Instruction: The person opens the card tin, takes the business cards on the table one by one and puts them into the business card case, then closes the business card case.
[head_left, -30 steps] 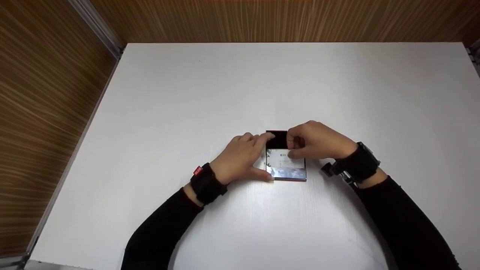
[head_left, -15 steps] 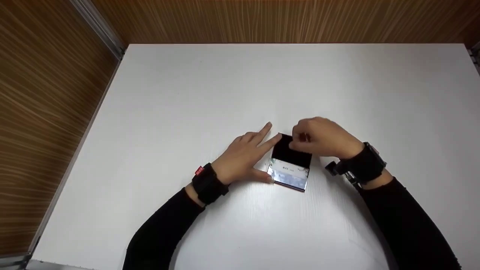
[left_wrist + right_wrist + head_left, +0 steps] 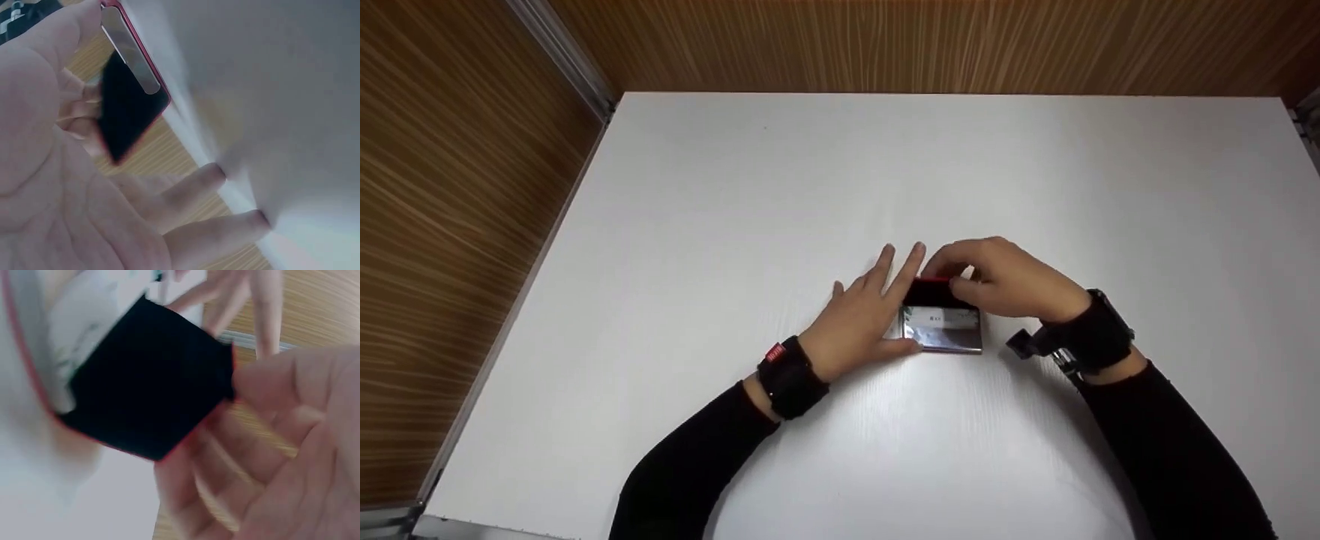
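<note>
A small flat case lies on the white table between my hands, a printed white card and shiny strip on its near part. Its red-edged black flap stands tilted up at the far side, also large in the right wrist view. With thumb and fingers, my right hand pinches the edge of this black flap. Straight, spread fingers mark my left hand, whose thumb touches the case's near left corner. In the left wrist view, two left fingertips rest on the table beside the case.
The white table extends around the case on all sides. Wood-grain panels rise behind it and along the left. A black band with a small camera sits on my right wrist, close to the case.
The black flap has tilted up from the flat case. The case turned askew, then came back nearly straight, slightly right of before. My left fingers spread apart; my right fingers moved round the flap's edge.
</note>
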### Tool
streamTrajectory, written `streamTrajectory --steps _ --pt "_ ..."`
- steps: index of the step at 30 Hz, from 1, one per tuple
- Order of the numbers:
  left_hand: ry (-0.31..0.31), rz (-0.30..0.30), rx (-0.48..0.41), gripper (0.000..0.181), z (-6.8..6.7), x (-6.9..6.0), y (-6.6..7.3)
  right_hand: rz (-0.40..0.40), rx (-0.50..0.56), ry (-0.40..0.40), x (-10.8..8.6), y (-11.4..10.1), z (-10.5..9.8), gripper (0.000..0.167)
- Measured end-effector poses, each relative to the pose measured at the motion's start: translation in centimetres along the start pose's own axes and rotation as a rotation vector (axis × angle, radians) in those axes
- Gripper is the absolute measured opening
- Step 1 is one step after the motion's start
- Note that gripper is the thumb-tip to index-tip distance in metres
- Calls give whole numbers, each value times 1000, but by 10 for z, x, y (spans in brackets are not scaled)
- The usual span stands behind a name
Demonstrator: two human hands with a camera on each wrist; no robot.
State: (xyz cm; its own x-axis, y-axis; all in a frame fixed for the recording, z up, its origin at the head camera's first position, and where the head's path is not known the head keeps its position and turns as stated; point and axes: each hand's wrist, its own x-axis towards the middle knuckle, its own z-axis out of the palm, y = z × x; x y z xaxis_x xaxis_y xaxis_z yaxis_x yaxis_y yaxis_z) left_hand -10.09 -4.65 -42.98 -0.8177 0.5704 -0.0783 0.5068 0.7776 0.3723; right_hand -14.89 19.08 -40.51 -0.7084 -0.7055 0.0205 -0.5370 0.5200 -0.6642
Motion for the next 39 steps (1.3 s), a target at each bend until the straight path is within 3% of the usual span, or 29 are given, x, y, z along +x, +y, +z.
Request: streamTrajectory --steps 5,8,13,18,24,27,32,36,39 --pt "-56 -5 50 108 -1 2 0 -80 -182 -106 1 -7 12 26" --pt "-117 -14 73 103 -2 3 0 -52 -278 -70 1 -11 18 21" --pt "-156 -19 163 83 -3 6 1 -20 -283 -31 1 -13 23 21" --pt "-151 -62 297 69 2 8 6 69 -294 -8 1 -7 26 31" --pt "-90 -82 455 56 8 15 10 136 -297 32 5 1 29 29" --pt "-47 -87 443 60 10 23 8 119 -343 63 5 5 32 30" --pt "24 -86 426 63 20 32 3 21 -403 122 -5 20 46 30" --pt "-20 -52 369 67 24 35 -3 2 -393 145 -21 31 47 39" --pt "-64 20 246 69 14 29 -15 24 -395 135 -37 34 39 56"
